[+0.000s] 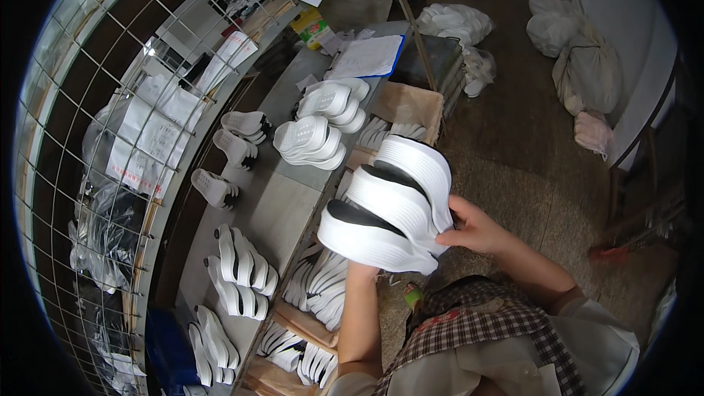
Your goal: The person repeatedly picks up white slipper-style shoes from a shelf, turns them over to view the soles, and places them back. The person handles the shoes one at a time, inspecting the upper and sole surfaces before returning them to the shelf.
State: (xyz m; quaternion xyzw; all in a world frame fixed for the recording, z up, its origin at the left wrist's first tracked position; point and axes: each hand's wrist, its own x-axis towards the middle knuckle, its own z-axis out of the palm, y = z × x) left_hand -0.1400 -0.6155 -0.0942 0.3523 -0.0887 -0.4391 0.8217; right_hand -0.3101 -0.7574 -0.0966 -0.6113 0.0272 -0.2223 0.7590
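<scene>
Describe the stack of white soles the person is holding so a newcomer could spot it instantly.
Start at the long grey workbench running up the left, then look to its right edge, above the cardboard boxes of soles. There the left hand supports and the right hand steadies a stack of three thick white ridged platform soles. Unlike its neighbours, it is held in the air and shows black insides.

Both hands hold stack of thick white foam shoe soles w/ black insets [392,205]: left hand [363,273] under it, right hand [473,231] at its side. More white soles on long grey workbench [275,213] beside.
</scene>
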